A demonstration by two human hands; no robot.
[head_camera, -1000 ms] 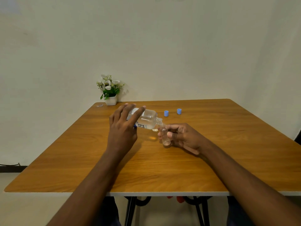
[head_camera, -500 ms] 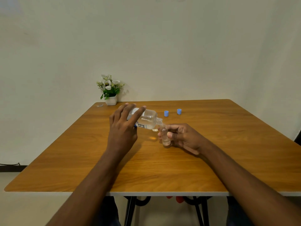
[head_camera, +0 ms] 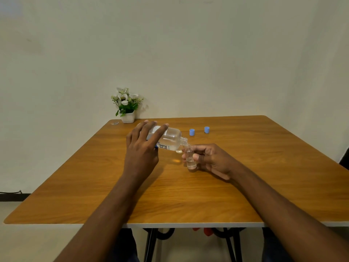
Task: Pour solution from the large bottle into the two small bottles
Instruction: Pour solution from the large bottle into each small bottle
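Observation:
My left hand (head_camera: 141,150) grips the large clear bottle (head_camera: 171,138) from above and holds it tipped almost level, neck to the right. Its open neck meets the mouth of a small clear bottle (head_camera: 190,159), which stands upright on the wooden table (head_camera: 264,167). My right hand (head_camera: 215,160) pinches this small bottle between thumb and fingers. Some clear liquid lies in its bottom. A small clear round thing (head_camera: 178,151) shows just under the large bottle's shoulder; I cannot tell whether it is the second small bottle.
Two blue caps (head_camera: 192,132) (head_camera: 207,129) lie behind the hands. A white pot of flowers (head_camera: 128,116) stands at the far left corner by the wall, with a small clear scrap (head_camera: 115,123) beside it.

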